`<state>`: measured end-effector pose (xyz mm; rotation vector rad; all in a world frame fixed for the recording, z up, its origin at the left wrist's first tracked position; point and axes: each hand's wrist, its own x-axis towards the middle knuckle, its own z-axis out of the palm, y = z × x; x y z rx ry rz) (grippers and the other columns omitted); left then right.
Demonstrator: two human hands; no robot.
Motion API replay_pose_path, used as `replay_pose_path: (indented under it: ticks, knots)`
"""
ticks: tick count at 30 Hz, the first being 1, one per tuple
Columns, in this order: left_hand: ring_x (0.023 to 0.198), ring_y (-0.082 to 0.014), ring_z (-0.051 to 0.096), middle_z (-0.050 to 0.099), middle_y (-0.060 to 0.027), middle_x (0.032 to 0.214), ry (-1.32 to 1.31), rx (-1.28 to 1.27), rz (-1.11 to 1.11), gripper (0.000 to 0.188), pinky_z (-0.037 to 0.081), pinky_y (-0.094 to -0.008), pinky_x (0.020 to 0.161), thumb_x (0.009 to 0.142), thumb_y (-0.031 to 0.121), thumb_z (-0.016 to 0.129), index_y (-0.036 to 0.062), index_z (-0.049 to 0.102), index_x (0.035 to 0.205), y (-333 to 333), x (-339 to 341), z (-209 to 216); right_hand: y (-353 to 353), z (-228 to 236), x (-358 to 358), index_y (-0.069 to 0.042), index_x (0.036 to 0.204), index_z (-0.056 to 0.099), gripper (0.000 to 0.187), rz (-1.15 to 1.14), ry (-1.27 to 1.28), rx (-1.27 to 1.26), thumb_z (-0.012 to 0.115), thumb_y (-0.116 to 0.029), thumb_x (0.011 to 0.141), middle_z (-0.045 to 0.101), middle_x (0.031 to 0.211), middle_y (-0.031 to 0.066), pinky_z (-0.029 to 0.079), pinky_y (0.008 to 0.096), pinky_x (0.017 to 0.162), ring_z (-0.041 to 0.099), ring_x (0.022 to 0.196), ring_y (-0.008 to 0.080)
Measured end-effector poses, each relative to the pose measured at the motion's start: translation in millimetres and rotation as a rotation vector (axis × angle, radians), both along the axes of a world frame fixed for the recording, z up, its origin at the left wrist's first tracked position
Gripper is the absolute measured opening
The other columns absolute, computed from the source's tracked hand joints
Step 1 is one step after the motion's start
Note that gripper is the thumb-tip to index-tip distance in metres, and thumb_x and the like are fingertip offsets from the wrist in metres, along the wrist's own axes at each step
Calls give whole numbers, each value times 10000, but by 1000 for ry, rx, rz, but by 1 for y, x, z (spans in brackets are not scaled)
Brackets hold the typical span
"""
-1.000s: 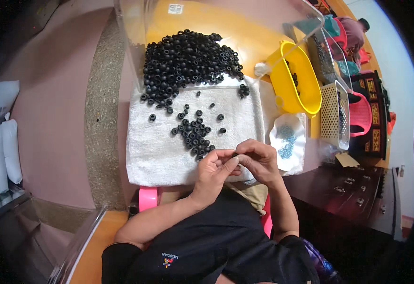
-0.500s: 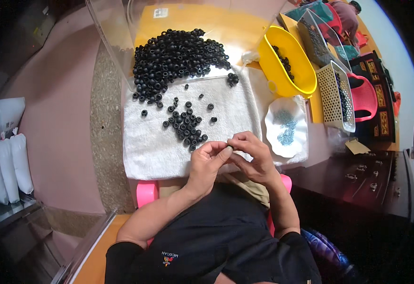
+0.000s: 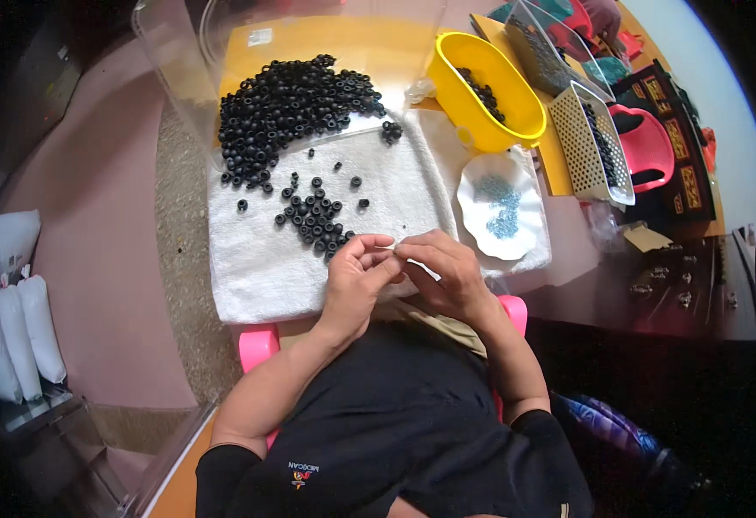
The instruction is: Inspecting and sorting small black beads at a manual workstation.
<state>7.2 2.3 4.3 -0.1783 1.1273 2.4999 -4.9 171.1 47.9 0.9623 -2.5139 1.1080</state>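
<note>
My left hand (image 3: 354, 281) and my right hand (image 3: 449, 269) meet fingertip to fingertip above the near edge of a white towel (image 3: 261, 289). Both are pinched closed; whatever sits between the tips is too small to make out. A cluster of black ring-shaped beads (image 3: 313, 216) lies just beyond my left hand. Farther back, a big heap of the same black pieces (image 3: 287, 112) spreads from a clear plastic tray (image 3: 369, 129) onto the towel. Right of my right hand, a white wavy-rimmed dish (image 3: 474, 226) holds small bluish bits (image 3: 503, 216).
A yellow oval tub (image 3: 516, 125) with black pieces stands at the back right. Beyond it are a white perforated basket (image 3: 581, 164), a clear bin (image 3: 542, 60) and a pink chair (image 3: 650, 147). White bags (image 3: 41, 328) stand far left. A person (image 3: 602, 17) sits at the far right.
The whole view has shifted, so the table things appear farther left and higher. My hands stay pinched together; a dark bit seen at the fingertips before no longer shows.
</note>
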Motion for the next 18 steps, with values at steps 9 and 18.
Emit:
replay_pose_path:
  ticks: [9, 18]
  knots:
    - [841, -148, 656, 657, -87, 966, -46, 4, -57, 176, 556, -280, 768, 893, 24, 640, 0, 572, 1054, 2, 3, 6, 4, -4, 6, -30, 1005, 643, 345, -44, 110, -46, 761, 25, 686, 663, 926, 100, 527, 327, 685, 650, 810, 248]
    - [737, -98, 626, 665, -47, 877, -41, -81, -26, 167, 525, -223, 692, 861, 45, 697, 0, 634, 1008, 6, 3, 5, 39, 4, 13, -38, 988, 656, 281, -167, 2, -14, 731, 36, 728, 663, 937, 124, 536, 337, 736, 662, 851, 281]
